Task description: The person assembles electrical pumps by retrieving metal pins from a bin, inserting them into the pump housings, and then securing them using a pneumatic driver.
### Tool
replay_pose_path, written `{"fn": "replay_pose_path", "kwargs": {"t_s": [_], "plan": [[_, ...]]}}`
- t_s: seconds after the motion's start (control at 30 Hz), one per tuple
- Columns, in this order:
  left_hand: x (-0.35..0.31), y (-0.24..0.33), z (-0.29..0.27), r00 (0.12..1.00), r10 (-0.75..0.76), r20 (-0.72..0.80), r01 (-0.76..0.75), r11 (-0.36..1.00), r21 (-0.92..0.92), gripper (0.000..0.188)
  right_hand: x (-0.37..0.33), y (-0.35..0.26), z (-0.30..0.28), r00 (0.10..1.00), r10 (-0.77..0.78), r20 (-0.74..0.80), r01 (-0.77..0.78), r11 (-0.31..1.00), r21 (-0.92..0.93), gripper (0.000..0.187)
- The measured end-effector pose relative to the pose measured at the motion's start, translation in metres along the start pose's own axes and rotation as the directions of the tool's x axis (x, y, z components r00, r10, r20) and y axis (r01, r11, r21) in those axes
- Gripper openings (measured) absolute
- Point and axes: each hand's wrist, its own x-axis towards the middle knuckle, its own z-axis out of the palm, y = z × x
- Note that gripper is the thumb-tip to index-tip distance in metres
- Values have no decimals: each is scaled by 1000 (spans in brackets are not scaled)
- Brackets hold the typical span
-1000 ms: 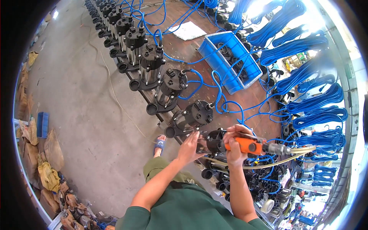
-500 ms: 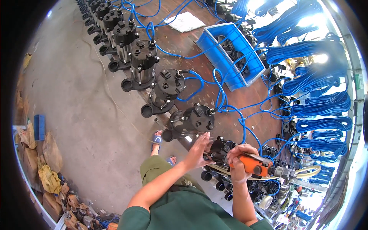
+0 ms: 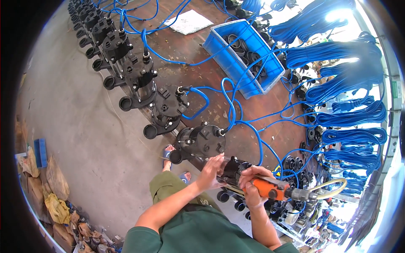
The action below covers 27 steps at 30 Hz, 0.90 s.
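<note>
Head view: the right hand (image 3: 252, 185) is wrapped around the orange grip of a powered driver (image 3: 274, 189), fingers closed tight on it, with a pale yellow hose (image 3: 333, 187) running off its rear end to the right. The driver's front end points left into a black pump housing (image 3: 231, 168) that lies at the near edge of the brown workbench (image 3: 211, 84), directly in front of the person. The left hand (image 3: 209, 173) rests against the left side of this housing, fingers spread fairly wide and laid on its surface rather than closed around it. Just beyond, a second black housing (image 3: 200, 141) stands on the bench edge, and further ones of the same kind (image 3: 168, 107) continue in a row toward the upper left, each joined to a blue cable (image 3: 236, 122). A blue plastic crate (image 3: 244, 59) holding black rings sits farther back on the bench, well apart from the hands. Coiled blue cables (image 3: 350, 109) hang in bundles along the right side. The grey concrete floor (image 3: 84, 139) lies to the left, with the person's sandalled foot (image 3: 168, 154) on it below the bench edge.
</note>
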Motion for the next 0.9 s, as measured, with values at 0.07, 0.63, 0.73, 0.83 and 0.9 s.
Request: {"fn": "replay_pose_path", "kwargs": {"t_s": [0.07,0.63,0.73,0.83,0.9], "plan": [[-1,0,1,1000,-13,1,13,1000,-11,128,8,-9,-5,994,-108,-2,108,992,71,32],[-2,-1,12,994,-89,68,98,985,-143,121,52,-1,-18,995,-98,-34,100,993,59,42],[8,20,13,982,-142,127,146,989,-21,117,45,-53,-43,964,-183,-191,190,982,18,40],[-10,27,26,935,-355,24,355,935,3,102,31,-57,-81,917,-160,-366,201,977,75,29],[-11,33,26,933,-357,44,354,933,63,85,27,-43,-88,912,-108,-397,128,991,25,25]]}}
